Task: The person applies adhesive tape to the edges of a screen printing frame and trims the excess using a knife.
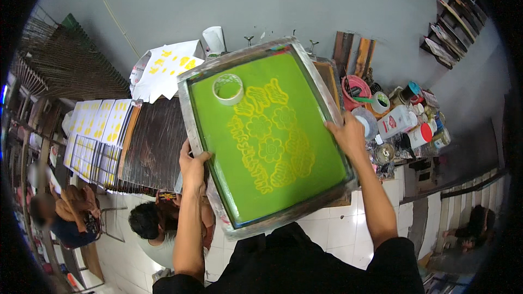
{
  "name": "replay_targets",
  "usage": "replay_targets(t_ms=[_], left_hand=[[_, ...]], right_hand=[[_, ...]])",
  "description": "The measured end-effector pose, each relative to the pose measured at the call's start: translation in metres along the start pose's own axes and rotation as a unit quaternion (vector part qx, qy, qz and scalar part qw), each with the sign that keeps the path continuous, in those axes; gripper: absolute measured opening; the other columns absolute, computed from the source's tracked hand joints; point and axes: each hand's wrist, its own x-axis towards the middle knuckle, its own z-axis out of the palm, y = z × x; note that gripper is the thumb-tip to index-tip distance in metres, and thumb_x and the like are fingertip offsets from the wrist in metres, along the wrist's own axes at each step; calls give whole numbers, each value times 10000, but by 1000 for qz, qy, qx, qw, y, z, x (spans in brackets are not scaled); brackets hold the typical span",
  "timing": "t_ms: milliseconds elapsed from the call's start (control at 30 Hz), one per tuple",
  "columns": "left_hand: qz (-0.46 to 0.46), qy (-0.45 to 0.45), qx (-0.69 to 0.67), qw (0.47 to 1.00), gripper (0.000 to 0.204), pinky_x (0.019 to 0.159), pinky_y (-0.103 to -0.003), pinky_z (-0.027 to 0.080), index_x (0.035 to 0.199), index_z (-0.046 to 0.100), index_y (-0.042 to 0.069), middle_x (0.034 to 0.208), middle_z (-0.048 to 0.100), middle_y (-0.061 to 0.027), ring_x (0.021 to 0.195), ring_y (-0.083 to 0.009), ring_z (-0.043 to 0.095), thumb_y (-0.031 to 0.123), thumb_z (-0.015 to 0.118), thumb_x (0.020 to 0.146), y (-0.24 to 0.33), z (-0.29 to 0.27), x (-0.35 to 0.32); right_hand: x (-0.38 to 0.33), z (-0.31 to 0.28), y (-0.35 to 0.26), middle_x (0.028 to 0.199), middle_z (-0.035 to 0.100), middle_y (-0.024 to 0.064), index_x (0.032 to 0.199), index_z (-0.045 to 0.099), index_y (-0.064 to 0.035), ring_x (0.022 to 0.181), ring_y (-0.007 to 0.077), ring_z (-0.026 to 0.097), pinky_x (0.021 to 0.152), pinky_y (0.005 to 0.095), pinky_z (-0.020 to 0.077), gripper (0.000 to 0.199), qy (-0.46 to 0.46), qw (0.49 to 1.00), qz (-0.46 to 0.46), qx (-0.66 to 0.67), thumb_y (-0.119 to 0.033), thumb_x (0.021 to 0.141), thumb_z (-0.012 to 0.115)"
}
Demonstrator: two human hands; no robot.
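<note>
A screen-printing frame (pixel 190 114) is tilted in front of me, gripped by both hands at its sides. My left hand (pixel 193 166) is closed around the left bar, thumb over the front. My right hand (pixel 348 135) is closed on the right bar, its thumb also reaching over the edge. Green mesh (pixel 321 125) fills the frame and carries yellow outlined flowers and lettering-like shapes. On the upper left of the mesh rests a pale roll of tape (pixel 229 100). The fingers behind the bars are hidden.
A dark table (pixel 152 144) stands at left, beside stacked yellow-printed sheets (pixel 111 120) and a white yellow-spotted sheet (pixel 169 68). Bottles and jars (pixel 397 122) crowd the right, near a pink bucket (pixel 357 84). Another person (pixel 150 223) sits below left; others sit farther off.
</note>
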Motion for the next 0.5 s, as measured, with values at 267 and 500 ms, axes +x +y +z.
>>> replay_targets(t_ms=[267, 500], left_hand=[[-2, -112, 93, 989, 598, 791, -313, 551, 1357, 594, -84, 1151, 713, -149, 916, -214, 692, -103, 604, 759, -16, -12, 33], [-5, -167, 130, 977, 649, 981, -316, 486, 1400, 561, -89, 1274, 666, -176, 1140, -239, 636, -78, 609, 753, -38, -16, 61]], right_hand=[[-132, 5, 3, 822, 674, 304, 878, 620, 64, 807, 486, 669, 745, 520, 522, 496, 46, 982, 184, 8, -339, 750, 878], [-149, 19, 6, 809, 668, 305, 890, 613, 58, 804, 485, 671, 738, 513, 520, 498, 40, 975, 217, 5, -340, 758, 880]])
